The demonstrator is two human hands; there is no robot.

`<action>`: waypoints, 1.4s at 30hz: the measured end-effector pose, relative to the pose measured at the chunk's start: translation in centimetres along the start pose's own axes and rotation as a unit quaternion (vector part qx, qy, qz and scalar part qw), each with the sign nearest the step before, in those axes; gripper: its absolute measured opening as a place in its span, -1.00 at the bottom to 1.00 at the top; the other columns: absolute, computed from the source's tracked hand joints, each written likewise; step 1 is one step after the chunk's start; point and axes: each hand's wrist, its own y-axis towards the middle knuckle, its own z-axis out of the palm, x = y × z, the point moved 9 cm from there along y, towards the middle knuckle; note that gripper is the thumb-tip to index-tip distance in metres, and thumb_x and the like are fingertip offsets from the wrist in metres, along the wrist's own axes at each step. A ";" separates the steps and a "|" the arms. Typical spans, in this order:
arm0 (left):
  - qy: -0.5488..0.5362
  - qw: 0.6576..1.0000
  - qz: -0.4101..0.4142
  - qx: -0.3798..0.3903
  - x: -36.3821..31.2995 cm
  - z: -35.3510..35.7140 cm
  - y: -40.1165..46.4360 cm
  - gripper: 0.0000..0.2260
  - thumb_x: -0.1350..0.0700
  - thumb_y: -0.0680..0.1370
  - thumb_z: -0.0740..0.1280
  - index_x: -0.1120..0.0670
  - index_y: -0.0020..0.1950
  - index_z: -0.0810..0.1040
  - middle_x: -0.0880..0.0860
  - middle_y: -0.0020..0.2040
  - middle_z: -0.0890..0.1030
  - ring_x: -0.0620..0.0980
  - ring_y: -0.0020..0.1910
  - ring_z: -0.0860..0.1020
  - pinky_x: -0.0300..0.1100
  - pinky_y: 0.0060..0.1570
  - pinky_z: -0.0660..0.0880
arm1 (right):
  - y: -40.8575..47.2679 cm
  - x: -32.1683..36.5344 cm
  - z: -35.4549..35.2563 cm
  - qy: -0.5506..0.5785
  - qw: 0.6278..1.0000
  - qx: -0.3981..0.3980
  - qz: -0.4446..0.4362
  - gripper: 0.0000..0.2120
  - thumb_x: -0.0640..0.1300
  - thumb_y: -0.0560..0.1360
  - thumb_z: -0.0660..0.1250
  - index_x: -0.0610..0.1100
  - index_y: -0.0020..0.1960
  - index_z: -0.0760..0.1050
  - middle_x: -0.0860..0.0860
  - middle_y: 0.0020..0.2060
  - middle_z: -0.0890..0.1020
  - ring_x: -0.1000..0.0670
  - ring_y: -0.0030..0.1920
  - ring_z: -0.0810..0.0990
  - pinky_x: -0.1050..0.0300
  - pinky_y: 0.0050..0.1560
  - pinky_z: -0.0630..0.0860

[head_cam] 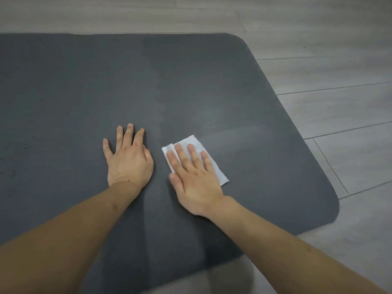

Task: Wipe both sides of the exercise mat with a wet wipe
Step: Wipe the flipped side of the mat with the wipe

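Both bare forearms enter from the bottom edge and extend forward over the dark grey foam exercise mat (74, 85), which lies flat on the pale grey wood-plank floor (339, 92). Two rounded corners of the mat are visible on the right side, one far and one near; its left portion runs out of view.

Left hand (129, 160): laid palm down directly on the mat surface, fingers straight and spread, holding nothing.

Right hand (196, 177): laid palm down with fingers straight and slightly apart, pressing the white rectangular wet wipe (218, 172) flat against the mat. The fingers are not curled round the wipe. The wipe extends past the fingertips at its far end and past the little-finger side at its right edge; one corner near the index finger shows a folded layer.

The wet wipe sits near the middle of the visible mat area, just right of the left hand, with a narrow strip of bare mat between them. Paler streaks with a sheen mark the mat beyond and to the right of the wipe.
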 end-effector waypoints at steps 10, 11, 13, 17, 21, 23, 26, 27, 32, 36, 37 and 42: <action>0.004 1.000 -0.001 0.003 -0.4 -0.2 0.0 -0.49 0.03 0.65 0.03 -0.01 0.62 0.21 0.01 0.68 0.10 0.07 0.67 -0.06 0.28 0.59 -0.13 | 6.2 -12.7 -3.7 0.015 0.984 -0.002 0.175 -0.45 0.14 0.67 -0.27 0.16 0.65 -0.26 0.13 0.65 -0.22 -0.05 0.63 -0.29 -0.17 0.59 -0.28; 0.002 1.000 0.000 0.002 -0.4 -0.2 0.0 -0.50 0.04 0.65 0.03 -0.01 0.62 0.22 0.01 0.68 0.11 0.07 0.67 -0.06 0.28 0.58 -0.12 | 6.6 -11.9 -3.7 0.012 0.985 -0.002 0.174 -0.45 0.14 0.68 -0.26 0.15 0.65 -0.26 0.12 0.65 -0.23 -0.06 0.63 -0.29 -0.18 0.59 -0.29; -0.004 1.000 0.006 -0.006 -0.4 -0.3 0.0 -0.51 0.04 0.64 0.06 0.00 0.60 0.26 0.02 0.66 0.15 0.08 0.67 -0.04 0.27 0.58 -0.12 | 5.5 -9.5 -2.9 -0.002 0.992 0.004 0.126 -0.45 0.15 0.69 -0.24 0.15 0.65 -0.26 0.12 0.64 -0.24 -0.07 0.64 -0.29 -0.17 0.59 -0.29; -0.009 0.998 0.028 -0.053 -0.5 -1.2 -0.5 -0.61 0.06 0.59 0.15 0.02 0.40 0.49 0.06 0.41 0.41 0.10 0.47 0.29 0.13 0.45 0.17 | -4.5 -2.0 -0.1 -0.060 0.995 0.029 -0.075 -0.44 0.17 0.68 -0.27 0.15 0.65 -0.29 0.12 0.64 -0.25 -0.04 0.63 -0.32 -0.11 0.60 -0.30; 0.007 0.997 0.042 -0.063 -1.1 -1.7 -1.1 -0.68 0.07 0.58 0.17 0.02 0.29 0.54 0.03 0.20 0.51 0.09 0.22 0.43 0.06 0.25 0.29 | -5.7 -1.8 -0.1 -0.050 0.994 0.047 -0.083 -0.48 0.14 0.71 -0.24 0.24 0.63 -0.29 0.20 0.63 -0.26 0.08 0.60 -0.38 -0.03 0.59 -0.35; 0.007 0.996 0.048 -0.071 -1.0 -1.7 -1.1 -0.70 0.07 0.58 0.17 0.02 0.27 0.54 0.03 0.19 0.53 0.09 0.19 0.47 0.05 0.24 0.30 | -0.7 -2.1 -0.8 -0.025 0.999 0.034 -0.033 -0.49 0.16 0.71 -0.25 0.26 0.63 -0.27 0.21 0.63 -0.24 0.07 0.61 -0.35 -0.08 0.60 -0.30; -0.007 0.996 0.060 -0.061 -0.7 -1.4 -1.3 -0.65 0.09 0.61 0.16 0.01 0.37 0.52 0.01 0.33 0.53 0.06 0.32 0.46 0.02 0.33 0.24 | 5.6 -2.1 -1.4 0.001 0.999 0.026 0.036 -0.48 0.17 0.69 -0.27 0.23 0.64 -0.26 0.18 0.63 -0.25 0.02 0.62 -0.34 -0.13 0.59 -0.31; -0.013 0.996 0.064 -0.056 -0.7 -1.4 -1.3 -0.63 0.09 0.62 0.15 0.01 0.42 0.50 0.00 0.39 0.51 0.05 0.39 0.44 0.01 0.36 0.22 | 5.9 -2.0 -1.3 -0.002 0.999 0.023 0.041 -0.48 0.17 0.69 -0.27 0.22 0.64 -0.26 0.18 0.63 -0.26 0.01 0.62 -0.34 -0.13 0.59 -0.32; -0.014 0.996 0.082 -0.011 -0.8 -0.6 -1.8 -0.55 0.07 0.67 0.08 0.04 0.57 0.35 0.00 0.55 0.37 0.01 0.61 0.20 0.02 0.50 0.13 | -4.7 0.7 0.7 -0.015 0.999 0.012 -0.032 -0.48 0.16 0.70 -0.26 0.22 0.63 -0.29 0.16 0.64 -0.25 0.02 0.62 -0.34 -0.08 0.58 -0.34; 0.036 0.996 0.064 0.048 -1.0 0.2 -3.2 -0.48 -0.04 0.70 -0.05 0.06 0.66 0.11 0.01 0.69 0.05 0.10 0.67 -0.10 0.24 0.58 -0.14 | -8.5 -7.0 -0.3 -0.022 0.999 0.014 0.032 -0.47 0.20 0.65 -0.33 0.27 0.61 -0.32 0.22 0.62 -0.27 0.08 0.61 -0.34 0.00 0.58 -0.33; 0.037 0.997 0.058 0.040 -1.0 -0.1 -3.8 -0.50 -0.04 0.70 -0.03 0.05 0.64 0.17 0.02 0.68 0.07 0.12 0.67 -0.11 0.29 0.56 -0.16 | -8.5 -11.5 -1.2 -0.020 0.995 -0.008 0.102 -0.44 0.21 0.62 -0.35 0.26 0.62 -0.31 0.19 0.63 -0.25 0.05 0.62 -0.30 -0.05 0.60 -0.29; 0.003 0.998 0.051 0.026 -2.9 0.7 -7.1 -0.54 0.00 0.69 0.02 0.01 0.60 0.23 0.01 0.66 0.16 0.06 0.67 -0.02 0.34 0.56 -0.08 | -11.2 -24.7 -4.0 0.016 0.940 -0.036 0.339 -0.43 0.17 0.64 -0.29 0.19 0.64 -0.24 0.06 0.66 -0.18 -0.08 0.64 -0.23 -0.21 0.60 -0.19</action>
